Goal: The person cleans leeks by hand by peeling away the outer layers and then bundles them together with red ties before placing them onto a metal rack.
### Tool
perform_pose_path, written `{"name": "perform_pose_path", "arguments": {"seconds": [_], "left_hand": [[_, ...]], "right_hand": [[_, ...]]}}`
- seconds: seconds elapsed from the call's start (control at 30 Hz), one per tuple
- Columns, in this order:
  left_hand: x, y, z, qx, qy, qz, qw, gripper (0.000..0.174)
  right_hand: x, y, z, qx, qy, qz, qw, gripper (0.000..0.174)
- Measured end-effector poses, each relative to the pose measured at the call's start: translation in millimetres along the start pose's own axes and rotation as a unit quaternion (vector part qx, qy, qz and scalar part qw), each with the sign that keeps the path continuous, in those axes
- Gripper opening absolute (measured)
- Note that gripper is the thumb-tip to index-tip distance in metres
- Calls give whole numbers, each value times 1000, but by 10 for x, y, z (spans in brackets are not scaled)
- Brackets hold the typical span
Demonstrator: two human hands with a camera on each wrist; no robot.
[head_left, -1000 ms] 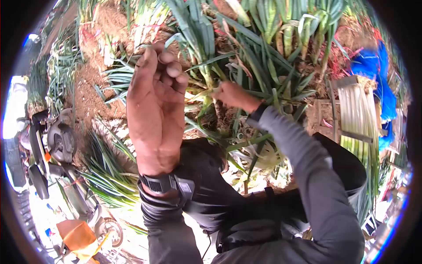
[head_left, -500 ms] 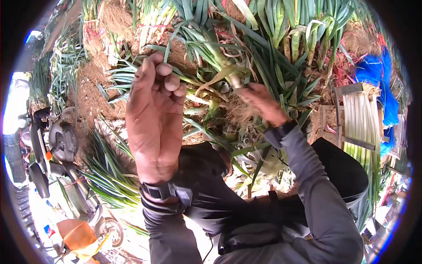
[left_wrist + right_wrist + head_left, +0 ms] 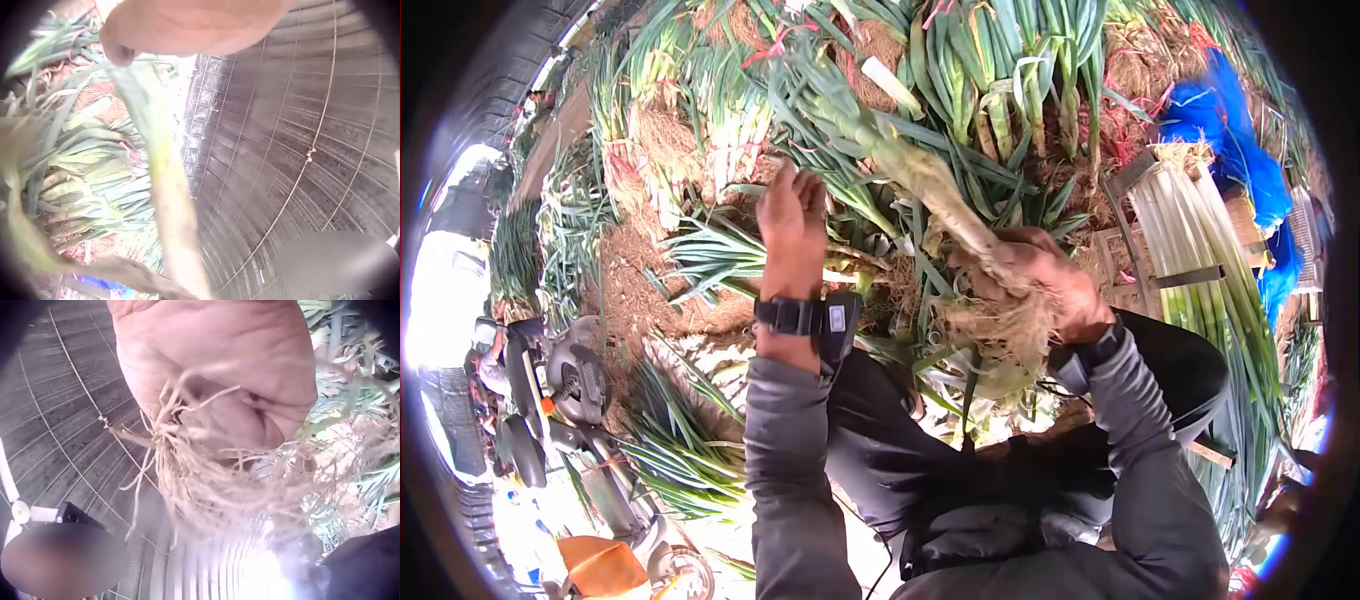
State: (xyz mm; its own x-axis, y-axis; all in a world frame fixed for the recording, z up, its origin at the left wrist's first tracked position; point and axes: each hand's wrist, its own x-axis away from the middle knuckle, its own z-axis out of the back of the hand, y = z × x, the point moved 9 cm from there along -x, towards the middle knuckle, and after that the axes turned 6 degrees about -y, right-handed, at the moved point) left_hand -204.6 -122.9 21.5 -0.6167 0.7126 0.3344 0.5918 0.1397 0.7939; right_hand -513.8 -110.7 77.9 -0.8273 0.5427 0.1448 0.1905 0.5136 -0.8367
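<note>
My right hand (image 3: 1040,280) grips a large green onion (image 3: 945,200) low on its pale stalk, just above the roots. The stalk slants up and left, its green leaves pointing away from me. Shaggy roots (image 3: 187,475) hang below the palm in the right wrist view. My left hand (image 3: 795,220) is raised to the left of the stalk, fingers loosely bent and holding nothing. In the left wrist view the left hand (image 3: 194,28) overlaps the leafy end of the onion (image 3: 175,212). More green onions (image 3: 720,250) lie on the ground beyond the left hand.
Bundles of green onions (image 3: 1040,70) tied in red string line the far side. At right, trimmed stalks (image 3: 1190,220) rest in a wooden rack (image 3: 1140,270) near blue plastic (image 3: 1235,140). A motorbike (image 3: 580,375) stands at left; onion leaves (image 3: 690,440) lie near it.
My right hand has pulled the green onion up and back toward me, its roots now clear of the pile. My left hand has moved forward and right. The head view has shifted.
</note>
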Motion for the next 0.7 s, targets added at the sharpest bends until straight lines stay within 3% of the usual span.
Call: {"name": "perform_pose_path", "arguments": {"seconds": [0.03,0.13,0.2,0.27,0.37,0.47,0.5,0.63,0.67,0.7], "left_hand": [[-49,-196,-215,-8,-93,51,994,46],[-8,-483,-609,23,-207,109,972,62],[82,-519,-841,98,-267,77,956,50],[206,-548,-878,119,-268,60,954,42],[218,-422,-924,103,-258,18,961,36],[303,-241,-1017,81,-291,-42,952,37],[287,-243,-992,86,-285,-48,954,39],[324,-230,-1005,73,-259,-52,962,41],[300,-239,-1027,66,-276,-49,957,41],[303,-196,-1042,65,-288,-68,953,41]], "right_hand": [[104,-113,-36,28,-18,9,999,64],[336,12,86,142,-81,-17,986,52],[442,393,249,290,-88,-4,953,45],[427,854,514,398,-63,-47,914,40],[298,931,581,366,-51,-2,929,50],[93,613,457,523,34,98,846,56],[-5,420,313,617,50,126,775,55],[-414,238,354,480,170,67,858,47],[-430,84,305,422,195,256,848,40],[-489,53,340,360,220,132,897,32]]}}
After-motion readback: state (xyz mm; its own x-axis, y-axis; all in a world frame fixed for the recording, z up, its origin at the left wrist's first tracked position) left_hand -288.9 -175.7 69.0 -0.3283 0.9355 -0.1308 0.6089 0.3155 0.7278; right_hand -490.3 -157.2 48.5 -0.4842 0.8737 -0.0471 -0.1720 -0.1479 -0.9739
